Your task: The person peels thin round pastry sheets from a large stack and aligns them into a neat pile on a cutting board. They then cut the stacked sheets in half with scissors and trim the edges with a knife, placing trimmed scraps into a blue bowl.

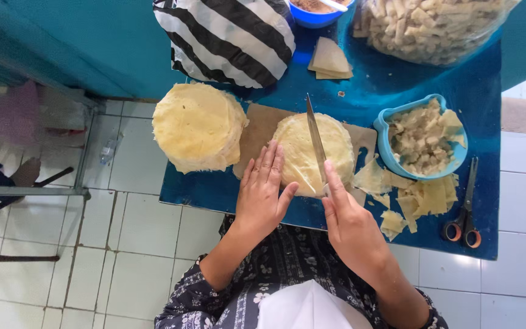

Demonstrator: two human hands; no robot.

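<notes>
Right hand (349,226) closed around the knife (316,141) handle, index finger laid along the blade's spine; blade runs away from the fingertips across the middle of the round wrapper stack (330,143) on the cutting board (258,128). Left hand (263,194) open and flat, fingers (269,163) pressing the stack's left edge, just left of the blade. Cut scraps (424,196) lie right of the right fingers.

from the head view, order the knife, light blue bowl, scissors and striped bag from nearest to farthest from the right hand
1. knife: gripped in the right hand, blade across the round stack on the board.
2. light blue bowl: just right of the board.
3. scissors: near the table's right edge.
4. striped bag: far side, upper left.
</notes>
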